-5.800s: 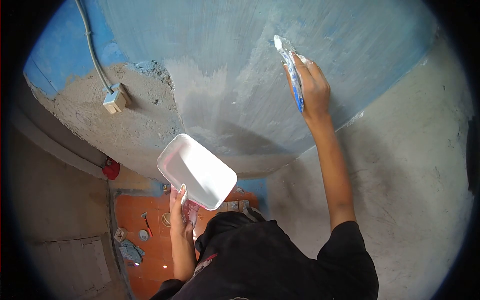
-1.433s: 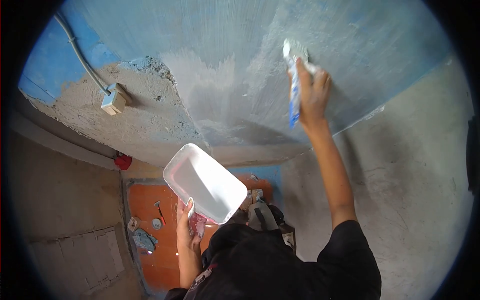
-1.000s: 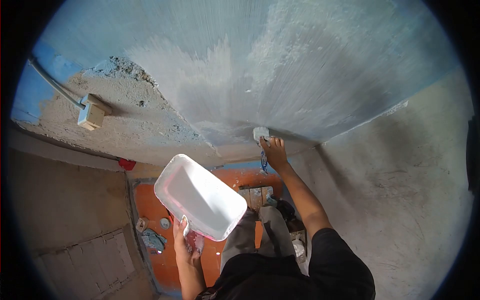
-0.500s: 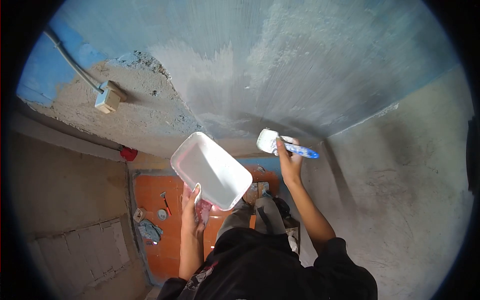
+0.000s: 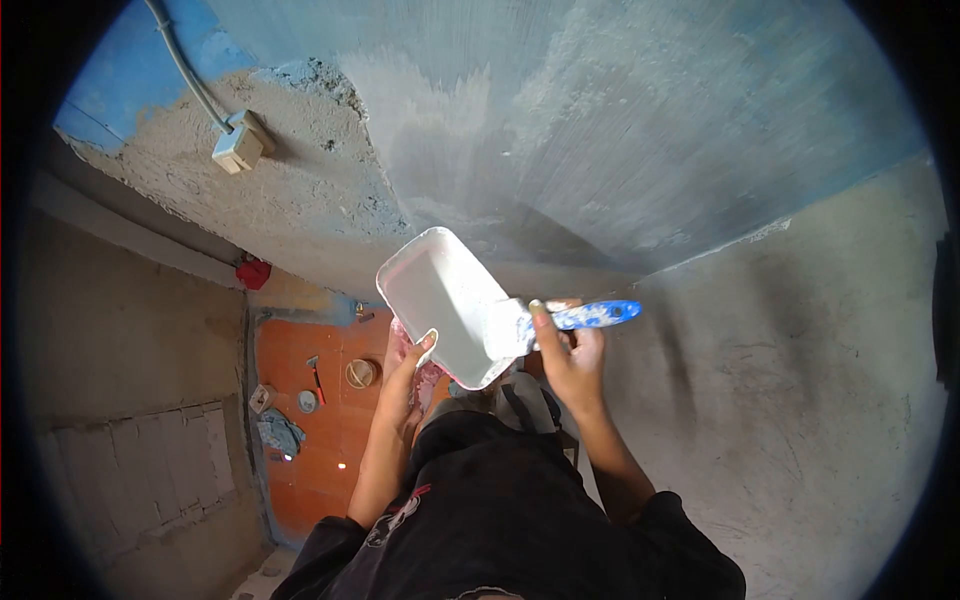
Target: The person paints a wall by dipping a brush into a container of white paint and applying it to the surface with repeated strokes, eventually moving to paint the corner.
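Note:
My left hand (image 5: pixel 405 372) grips a white rectangular tub (image 5: pixel 432 285) by its near left side, thumb over the rim. Whitish paint coats the inside of the tub, which tilts toward me. In my right hand (image 5: pixel 572 365) is a paintbrush (image 5: pixel 598 314) with a blue, paint-spattered handle, held near its head. The white-coated bristles reach over the tub's right rim, overlapping the opening. Ahead is a wall (image 5: pixel 600 150) streaked with thin whitish paint over blue and grey.
A socket box (image 5: pixel 240 148) on a cable juts from rough bare plaster at upper left. On the orange tiled floor (image 5: pixel 330 450) lie a red-handled tool (image 5: pixel 318 380), a round container (image 5: pixel 361 374), a small can (image 5: pixel 307 402) and a crumpled cloth (image 5: pixel 281 432). A grey wall (image 5: pixel 800 400) rises at right.
My right hand has brought the brush left and down, from beside the tub to over its rim. The tub has shifted up and right in view.

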Tool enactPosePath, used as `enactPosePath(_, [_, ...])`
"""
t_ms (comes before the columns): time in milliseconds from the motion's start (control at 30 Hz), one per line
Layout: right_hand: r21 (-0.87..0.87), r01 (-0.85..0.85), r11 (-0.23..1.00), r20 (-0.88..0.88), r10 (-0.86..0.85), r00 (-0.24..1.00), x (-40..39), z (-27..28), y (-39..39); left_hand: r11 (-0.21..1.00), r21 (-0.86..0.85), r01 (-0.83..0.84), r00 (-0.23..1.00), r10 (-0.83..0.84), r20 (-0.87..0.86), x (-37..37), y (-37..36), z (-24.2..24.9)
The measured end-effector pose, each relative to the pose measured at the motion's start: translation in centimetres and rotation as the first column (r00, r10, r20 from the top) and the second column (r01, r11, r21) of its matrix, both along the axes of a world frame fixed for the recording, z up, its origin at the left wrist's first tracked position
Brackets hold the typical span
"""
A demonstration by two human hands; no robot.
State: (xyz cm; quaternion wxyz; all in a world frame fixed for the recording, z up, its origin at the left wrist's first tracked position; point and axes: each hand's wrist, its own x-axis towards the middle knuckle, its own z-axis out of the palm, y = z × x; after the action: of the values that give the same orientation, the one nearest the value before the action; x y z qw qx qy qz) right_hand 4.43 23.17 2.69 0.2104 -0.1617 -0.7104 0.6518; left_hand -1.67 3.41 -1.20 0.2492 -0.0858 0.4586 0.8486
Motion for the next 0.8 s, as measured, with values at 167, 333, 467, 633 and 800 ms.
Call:
enactPosePath(167, [-0.058, -0.055, 0.997, 0.062, 0.059, 0.996, 1.7, -2.3, -1.7, 1.000, -0.024, 0.003, 0.994, -0.001, 0.112, 2.5, -0.9, -0.7])
enactPosePath(333, [0.138, -0.140, 0.981, 0.008, 0.140, 0.990, 2.1, -3.7, -0.3, 0.999, 0.015, -0.050, 0.984, 0.047, 0.173, 4.5, -0.2, -2.1])
enactPosePath(467, [0.369, -0.158, 0.916, 0.003, 0.169, 0.986, 1.5, -2.2, 1.8, 0.996, 0.044, -0.073, 0.984, 0.065, 0.168, 5.3, 1.4, -1.4])
enactPosePath(633, [0.409, -0.129, 0.903, 0.044, 0.122, 0.992, 1.0, -0.2, 3.3, 0.993, 0.064, -0.097, 0.987, 0.087, 0.138, 5.5, 3.7, -0.8])
enactPosePath(800, [0.557, -0.114, 0.823, 0.034, 0.114, 0.993, 0.6, 1.0, 4.8, 0.995, -0.024, -0.101, 0.994, 0.102, 0.039, 5.8, 6.2, 0.7])
